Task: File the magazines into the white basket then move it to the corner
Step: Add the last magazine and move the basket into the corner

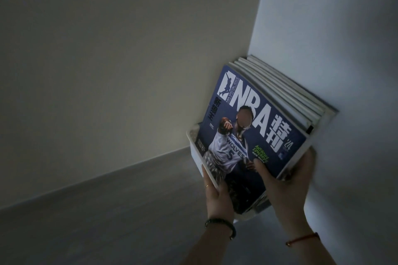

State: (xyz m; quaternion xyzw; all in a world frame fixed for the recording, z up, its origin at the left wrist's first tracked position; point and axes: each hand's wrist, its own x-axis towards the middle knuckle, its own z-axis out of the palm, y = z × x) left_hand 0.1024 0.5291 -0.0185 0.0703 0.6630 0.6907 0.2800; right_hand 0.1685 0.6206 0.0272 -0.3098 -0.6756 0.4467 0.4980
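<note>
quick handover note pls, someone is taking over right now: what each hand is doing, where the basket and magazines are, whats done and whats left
Left hand: gripping the near left rim of the white basket, fingers curled over the edge.
Right hand: holding the near right side of the basket, thumb pressed on the front cover.
Magazines: all in view are filed upright in the basket, the NBA magazine at the front.
Basket: right at the corner where the two walls meet, its far end close to them. Whether it rests on the floor cannot be told.
Done: filing, carrying to the corner.
Left: settle it down if needed, then let go.
</note>
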